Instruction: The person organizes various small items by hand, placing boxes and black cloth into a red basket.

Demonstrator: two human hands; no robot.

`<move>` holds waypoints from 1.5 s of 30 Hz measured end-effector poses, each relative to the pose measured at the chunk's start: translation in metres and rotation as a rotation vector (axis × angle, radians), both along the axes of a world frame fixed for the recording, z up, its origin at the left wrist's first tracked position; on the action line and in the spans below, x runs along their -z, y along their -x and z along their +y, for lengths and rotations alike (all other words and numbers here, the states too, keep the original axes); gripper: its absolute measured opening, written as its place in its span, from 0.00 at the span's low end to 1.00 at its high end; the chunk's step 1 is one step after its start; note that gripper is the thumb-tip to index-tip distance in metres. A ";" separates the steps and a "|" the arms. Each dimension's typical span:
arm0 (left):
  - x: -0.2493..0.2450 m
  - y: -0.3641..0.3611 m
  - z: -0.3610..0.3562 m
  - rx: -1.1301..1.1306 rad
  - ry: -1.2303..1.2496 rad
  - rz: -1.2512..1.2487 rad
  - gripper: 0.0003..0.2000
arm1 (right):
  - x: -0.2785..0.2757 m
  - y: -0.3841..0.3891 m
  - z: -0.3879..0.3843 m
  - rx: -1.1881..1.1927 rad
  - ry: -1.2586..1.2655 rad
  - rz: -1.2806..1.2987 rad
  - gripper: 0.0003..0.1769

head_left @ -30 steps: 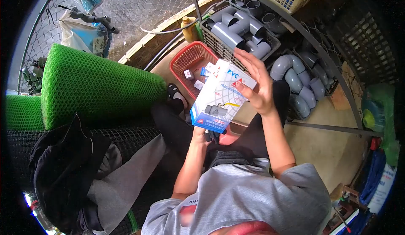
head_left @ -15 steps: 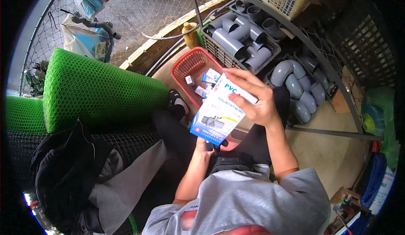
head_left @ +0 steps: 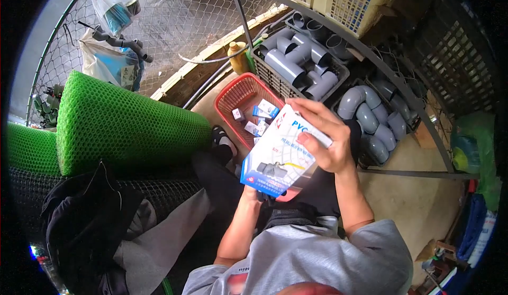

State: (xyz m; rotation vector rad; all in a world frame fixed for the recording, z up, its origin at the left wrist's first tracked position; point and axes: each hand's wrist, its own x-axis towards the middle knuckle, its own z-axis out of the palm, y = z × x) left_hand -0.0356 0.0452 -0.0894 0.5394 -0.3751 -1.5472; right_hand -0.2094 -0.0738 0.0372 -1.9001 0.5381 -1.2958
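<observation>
A white and blue box (head_left: 286, 149) printed with "PVC" and a picture of a valve is held tilted above my lap. My right hand (head_left: 325, 136) grips its upper right end, thumb on the printed face and fingers over the top edge. Below the box's lower end is my left hand (head_left: 253, 193), mostly hidden behind it; something dark shows beside it, too covered to make out. Beyond the box, a red basket (head_left: 225, 102) holds several small white and blue boxes (head_left: 267, 107).
Green mesh rolls (head_left: 127, 125) lie at the left, with a black garment (head_left: 79, 210) below. Black crates (head_left: 341, 78) of grey pipe fittings (head_left: 286, 66) stand beyond the basket, near a yellow bottle (head_left: 237, 57). A metal frame bar (head_left: 418, 174) crosses at the right.
The box and my right hand have moved slightly down and right in the view. The surroundings have shifted a little with the camera. My right hand keeps its grip.
</observation>
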 end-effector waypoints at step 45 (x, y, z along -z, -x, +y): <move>-0.012 -0.004 -0.037 -0.204 0.416 -1.229 0.31 | 0.152 -0.035 0.046 -0.230 -1.039 -0.613 0.30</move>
